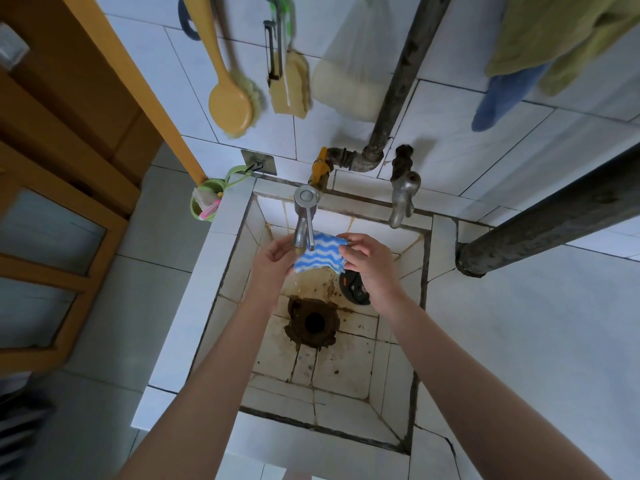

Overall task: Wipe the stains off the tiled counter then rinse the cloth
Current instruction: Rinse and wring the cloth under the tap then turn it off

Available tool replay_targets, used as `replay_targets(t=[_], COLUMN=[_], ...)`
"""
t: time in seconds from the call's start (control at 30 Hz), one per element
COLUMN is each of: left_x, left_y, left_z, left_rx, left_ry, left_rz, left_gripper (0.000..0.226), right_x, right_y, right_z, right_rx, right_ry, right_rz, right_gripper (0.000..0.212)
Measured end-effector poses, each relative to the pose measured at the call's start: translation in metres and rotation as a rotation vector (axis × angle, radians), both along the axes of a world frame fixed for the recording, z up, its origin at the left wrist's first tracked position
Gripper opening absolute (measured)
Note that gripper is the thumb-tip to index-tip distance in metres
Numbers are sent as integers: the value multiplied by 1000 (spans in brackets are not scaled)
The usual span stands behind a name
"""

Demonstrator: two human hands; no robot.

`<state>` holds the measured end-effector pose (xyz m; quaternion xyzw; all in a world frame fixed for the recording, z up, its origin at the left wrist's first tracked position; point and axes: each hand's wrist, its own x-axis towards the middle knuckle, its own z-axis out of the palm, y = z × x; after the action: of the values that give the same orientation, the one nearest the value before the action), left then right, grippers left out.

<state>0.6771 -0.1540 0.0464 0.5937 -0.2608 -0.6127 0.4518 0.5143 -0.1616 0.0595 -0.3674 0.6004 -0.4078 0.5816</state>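
The left hand (273, 259) and right hand (369, 263) are pinching, fingers (349, 240) curled, opposite edges of the blue-and-white wavy-striped cloth (320, 256), probably limp and light.

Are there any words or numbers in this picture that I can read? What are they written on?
No words or numbers can be read here.
On the black disc in the sink: orange marks, too small and blurred to read.
On the cloth: only blue and white waves, no writing.
On the tap: no writing shows.
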Motion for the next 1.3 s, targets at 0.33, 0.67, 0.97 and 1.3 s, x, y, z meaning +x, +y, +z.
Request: replay_targets(t=[0.33,0.67,0.97,1.3], left_x=[16,42,53,60], left_y=[17,33,35,39], left_z=[-2,1,4,4], left_rx=[55,91,100,116], left_ry=[-76,-89,-103,-108], left_rz=[8,103,146,153], left_gripper=[24,22,19,14], right_x=[23,46,58,57], right_y=[8,11,5,9], right_z=[-9,-7,0,-6], right_rx=[-72,-39,-34,-1], right_ry=[65,80,96,55], right_rz=[117,171,167,196], right_gripper=[19,19,17,24])
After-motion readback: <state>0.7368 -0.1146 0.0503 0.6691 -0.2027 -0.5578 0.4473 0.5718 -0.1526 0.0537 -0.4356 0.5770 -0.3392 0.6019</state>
